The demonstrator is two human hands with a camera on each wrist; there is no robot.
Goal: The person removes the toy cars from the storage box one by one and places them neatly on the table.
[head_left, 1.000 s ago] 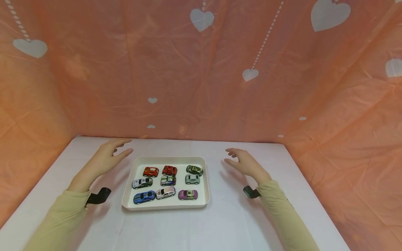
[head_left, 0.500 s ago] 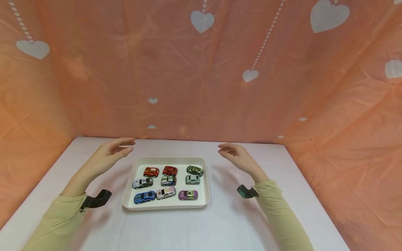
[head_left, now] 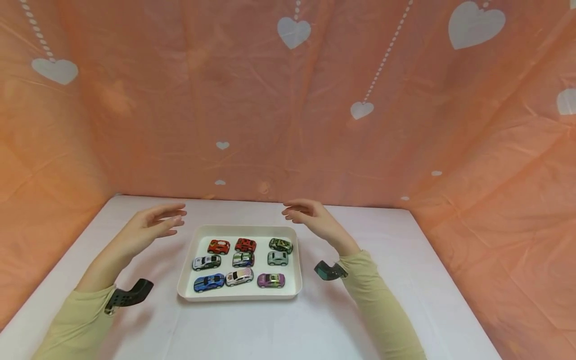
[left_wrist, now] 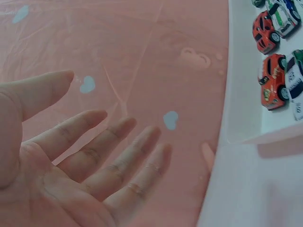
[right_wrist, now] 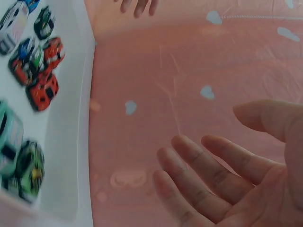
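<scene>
A white tray [head_left: 243, 297] holds several small toy cars in rough rows. A blue car [head_left: 209, 282], a pale patterned car [head_left: 239, 276] and a purple car [head_left: 271, 280] make up the near row. Behind them are a white-and-black car [head_left: 206, 262], a striped car [head_left: 243, 259] and a grey-green car [head_left: 277, 258]. Two red cars and a camouflage car [head_left: 281, 244] sit farthest back. My left hand [head_left: 137, 232] hovers left of the tray, fingers apart and holding nothing. Above the tray's far right corner, my right hand [head_left: 317, 220] is also bare, its fingers relaxed.
The tray stands on a white-covered table [head_left: 234, 330]. An orange cloth [head_left: 252, 100] with pale hearts hangs behind and along both sides. Each wrist carries a black camera mount, the left mount [head_left: 130, 295] low over the table and the right mount [head_left: 330, 270] beside the tray.
My right hand has moved left, toward the tray. The left hand has shifted slightly left and its fingers have spread. The tray and cars stay put on the table.
</scene>
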